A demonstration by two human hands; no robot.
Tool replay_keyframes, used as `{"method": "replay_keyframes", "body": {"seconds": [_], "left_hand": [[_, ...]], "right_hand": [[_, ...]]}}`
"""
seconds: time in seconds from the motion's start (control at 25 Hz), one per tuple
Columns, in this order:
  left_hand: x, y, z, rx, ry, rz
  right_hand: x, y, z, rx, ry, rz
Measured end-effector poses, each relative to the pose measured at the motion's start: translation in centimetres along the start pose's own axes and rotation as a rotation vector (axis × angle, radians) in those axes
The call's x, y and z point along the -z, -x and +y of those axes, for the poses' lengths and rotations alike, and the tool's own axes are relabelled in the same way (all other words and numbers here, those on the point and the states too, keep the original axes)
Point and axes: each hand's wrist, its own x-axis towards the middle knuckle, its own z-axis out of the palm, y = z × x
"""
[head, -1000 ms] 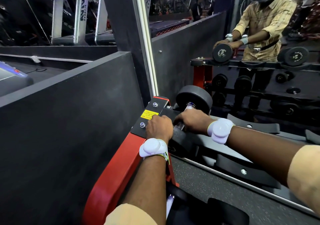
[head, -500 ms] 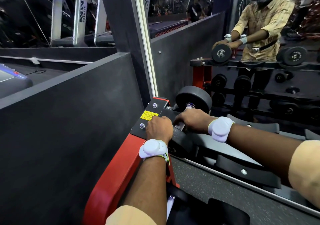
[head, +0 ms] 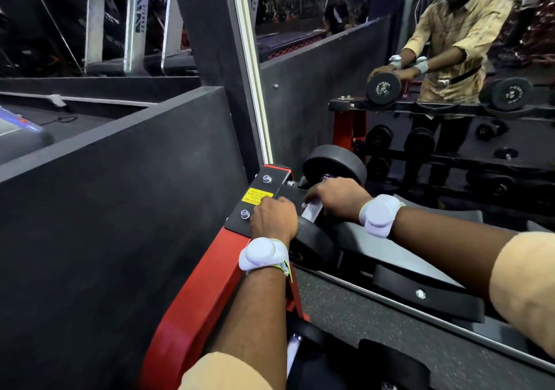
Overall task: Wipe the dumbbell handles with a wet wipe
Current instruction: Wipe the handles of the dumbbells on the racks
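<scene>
A black dumbbell lies in the leftmost cradle of the rack's top shelf, its far head (head: 333, 164) against the mirror and its near head (head: 312, 239) towards me. My left hand (head: 274, 218) grips the top of the near head. My right hand (head: 336, 199) is curled over the silver knurled handle (head: 312, 211) close to the far head. A short stretch of handle shows between my hands. A wet wipe is not plainly seen; my right fingers hide what lies under them.
The red rack upright (head: 204, 299) carries a black plate with a yellow sticker (head: 255, 196). A grey partition wall (head: 120, 209) stands close on the left. A mirror (head: 450, 89) runs behind the rack. Bare cradles (head: 420, 296) lie to the right, and another dumbbell handle (head: 292, 350) shows on the shelf below.
My right hand has slid a little along the handle towards the far head, baring more knurled metal. My left hand stays on the near head.
</scene>
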Motion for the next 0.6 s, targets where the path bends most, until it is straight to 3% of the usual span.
{"method": "replay_keyframes", "body": {"seconds": [0.16, 0.6], "left_hand": [[0.0, 0.1, 0.1, 0.001, 0.011, 0.008], [0.1, -0.2, -0.1, 0.016, 0.027, 0.003]], "right_hand": [[-0.5, -1.1, 1.0, -0.120, 0.152, 0.118], [0.8, -2.1, 0.2, -0.069, 0.268, 0.035]]}}
